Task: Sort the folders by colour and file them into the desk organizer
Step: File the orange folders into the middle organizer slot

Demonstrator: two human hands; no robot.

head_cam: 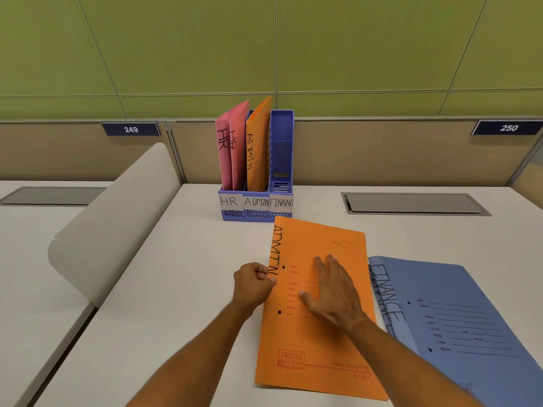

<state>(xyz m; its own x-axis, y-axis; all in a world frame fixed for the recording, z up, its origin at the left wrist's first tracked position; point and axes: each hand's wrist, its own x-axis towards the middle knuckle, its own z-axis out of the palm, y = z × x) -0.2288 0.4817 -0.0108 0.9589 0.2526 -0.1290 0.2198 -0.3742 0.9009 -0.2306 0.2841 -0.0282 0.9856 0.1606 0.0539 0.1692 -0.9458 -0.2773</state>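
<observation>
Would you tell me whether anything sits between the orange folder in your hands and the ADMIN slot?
Nothing visible does. The orange folder lies just in front of the organizer, bare desk between, and the ADMIN slot holds one orange folder already, with room beside it.

Left hand [255,282] curled in a pinch, right hand [333,289] flat with fingers spread, palm down.

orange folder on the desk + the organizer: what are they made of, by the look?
Orange folder: thin card or manila stock, matte; printed form lines, punched holes, marker lettering. Left hand pinches its spine edge; right hand lies flat on it.
Organizer: likely moulded plastic, blue-violet, slight sheen; slotted walls, paper labels stuck on.
</observation>
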